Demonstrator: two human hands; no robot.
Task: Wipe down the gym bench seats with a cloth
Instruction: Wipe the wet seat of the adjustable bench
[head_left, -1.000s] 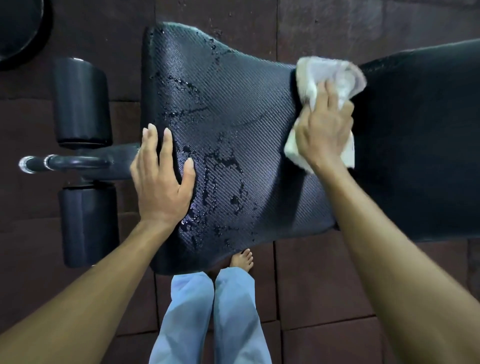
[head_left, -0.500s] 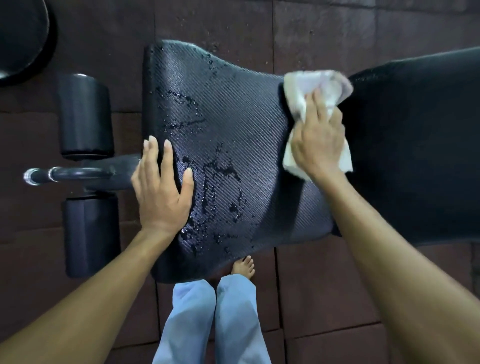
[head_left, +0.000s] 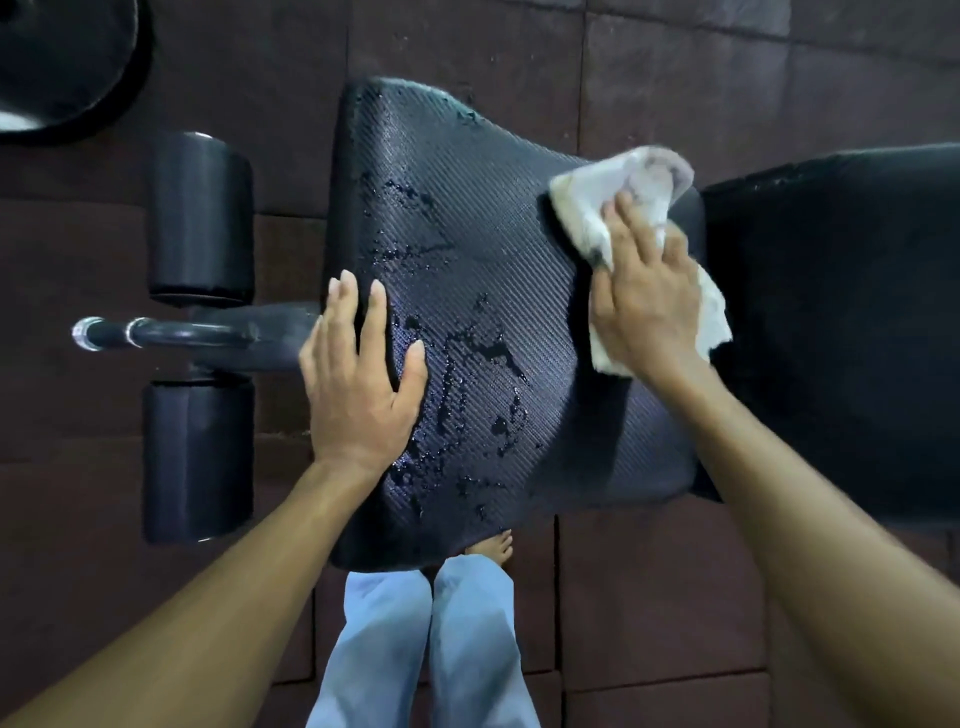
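A black textured bench seat (head_left: 483, 249) fills the middle of the view, with wet streaks and droplets over its left and centre. My right hand (head_left: 641, 296) presses a crumpled white cloth (head_left: 618, 182) flat against the seat's far right part, fingers straight over the cloth. My left hand (head_left: 358, 374) rests flat on the seat's left edge, fingers straight and spread. The darker backrest pad (head_left: 841, 322) adjoins the seat on the right.
Two black foam rollers (head_left: 200, 218) (head_left: 197, 460) and a metal bar (head_left: 156, 332) stick out left of the seat. A weight plate (head_left: 62, 62) lies at the top left. My legs in light blue trousers (head_left: 426, 649) and a bare foot stand on brown rubber floor tiles.
My right hand has slid the cloth a little leftward along the seat's far side. My left hand stays flat in the same spot on the seat's left edge.
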